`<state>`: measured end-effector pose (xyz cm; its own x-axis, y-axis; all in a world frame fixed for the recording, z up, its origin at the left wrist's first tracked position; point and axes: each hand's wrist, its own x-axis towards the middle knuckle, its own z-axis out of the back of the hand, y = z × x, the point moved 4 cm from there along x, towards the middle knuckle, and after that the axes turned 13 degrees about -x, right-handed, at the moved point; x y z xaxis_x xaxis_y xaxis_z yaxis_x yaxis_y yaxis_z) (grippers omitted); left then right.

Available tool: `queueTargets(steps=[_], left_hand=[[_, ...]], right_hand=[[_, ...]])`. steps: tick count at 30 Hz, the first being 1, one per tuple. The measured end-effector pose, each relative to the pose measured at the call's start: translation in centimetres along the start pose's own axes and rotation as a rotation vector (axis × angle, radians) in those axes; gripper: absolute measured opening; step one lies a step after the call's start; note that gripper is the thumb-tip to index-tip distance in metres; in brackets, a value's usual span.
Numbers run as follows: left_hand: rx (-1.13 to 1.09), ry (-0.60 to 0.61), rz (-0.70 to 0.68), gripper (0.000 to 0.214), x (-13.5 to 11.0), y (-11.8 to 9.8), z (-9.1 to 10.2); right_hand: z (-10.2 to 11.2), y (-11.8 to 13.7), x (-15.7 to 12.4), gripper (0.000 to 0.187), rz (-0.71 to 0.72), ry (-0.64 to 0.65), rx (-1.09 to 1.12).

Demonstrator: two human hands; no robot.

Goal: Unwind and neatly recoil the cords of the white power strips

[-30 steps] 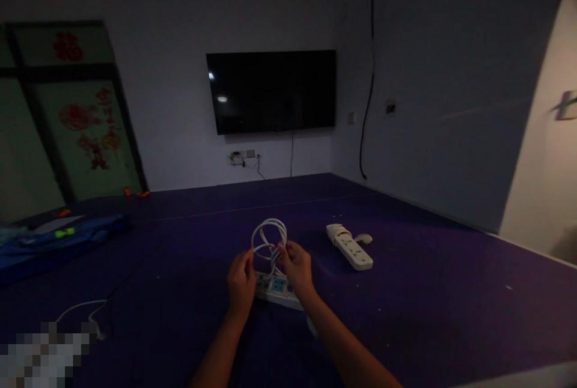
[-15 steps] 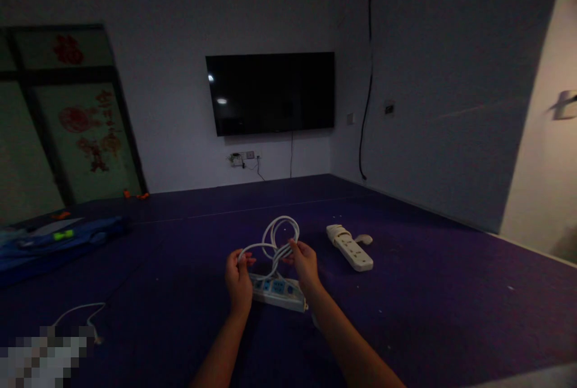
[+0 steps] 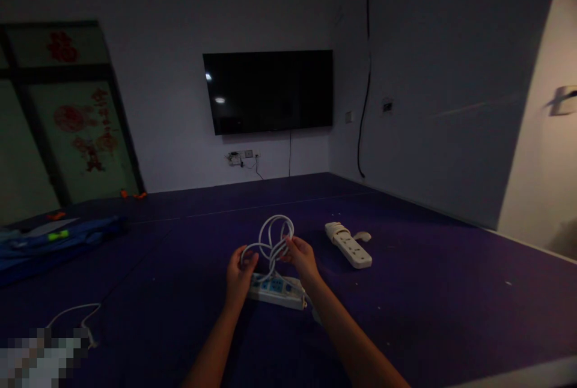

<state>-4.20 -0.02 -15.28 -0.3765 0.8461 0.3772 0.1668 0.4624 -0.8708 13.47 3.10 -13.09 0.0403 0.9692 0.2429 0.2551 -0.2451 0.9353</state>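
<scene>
A looped white power cord (image 3: pixel 276 217) is held up between my two hands, just above a white power strip (image 3: pixel 280 299) with blue sockets. My left hand (image 3: pixel 238 277) closes on the left loop of the cord, fingers curled round it. With thumb and fingers pinched, my right hand (image 3: pixel 301 256) grips the bundled loops on the right. The strip lies on the purple surface (image 3: pixel 433 292), its left end partly behind my left hand. To the right lies a second white power strip (image 3: pixel 354 250), its own cord wound round its far end.
Blue cloth (image 3: pixel 81 238) lies at the left, with small orange things (image 3: pixel 140 196) farther back. A white cable (image 3: pixel 74 307) runs beside a blurred patch at the lower left. A television (image 3: pixel 270 93) hangs on the far wall; a black cable (image 3: pixel 364 130) dangles near the corner.
Both hands stay on the cord. The left loop has become smaller and my left fingers have curled further in. The whole view has shifted slightly.
</scene>
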Motion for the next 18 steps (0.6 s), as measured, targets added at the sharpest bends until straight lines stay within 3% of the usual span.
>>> queueTargets(steps=[5, 8, 12, 18], left_hand=[[0.237, 0.225, -0.224, 0.099, -1.3, 0.0, -1.6], [0.374, 0.288, -0.359, 0.111, -1.6, 0.5, -1.9], [0.454, 0.316, -0.388, 0.095, -1.6, 1.2, -1.9], [0.291, 0.335, -0.277, 0.081, -1.6, 1.6, -2.0]], right_hand=[[-0.4, 0.1, -0.2, 0.045, 0.034, 0.04, 0.023], [-0.8, 0.2, -0.5, 0.044, 0.054, 0.098, 0.05], [-1.8, 0.2, -0.8, 0.048, 0.065, 0.234, 0.038], [-2.3, 0.1, -0.8, 0.045, 0.209, 0.311, -0.168]])
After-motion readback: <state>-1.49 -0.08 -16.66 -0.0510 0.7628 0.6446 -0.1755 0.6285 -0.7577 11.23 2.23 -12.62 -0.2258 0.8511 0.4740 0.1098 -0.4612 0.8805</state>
